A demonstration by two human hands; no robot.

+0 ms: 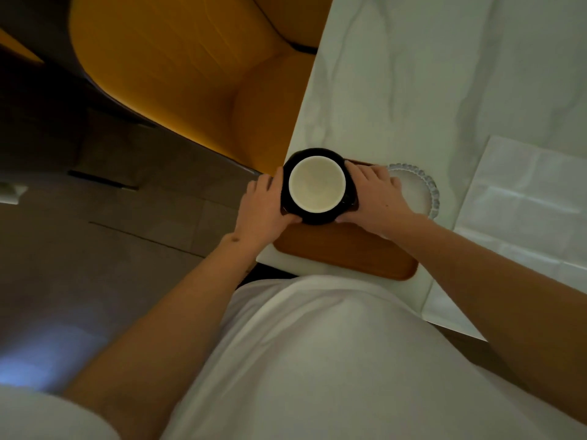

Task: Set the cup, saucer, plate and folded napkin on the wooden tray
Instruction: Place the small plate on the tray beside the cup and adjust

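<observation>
Both hands, left hand (263, 204) and right hand (378, 198), clamp our black saucer (317, 217) bearing the white cup (317, 184) above the wooden tray (349, 249) (beside the ridged plate (422, 195)), which we judge should descend level, flat.
</observation>
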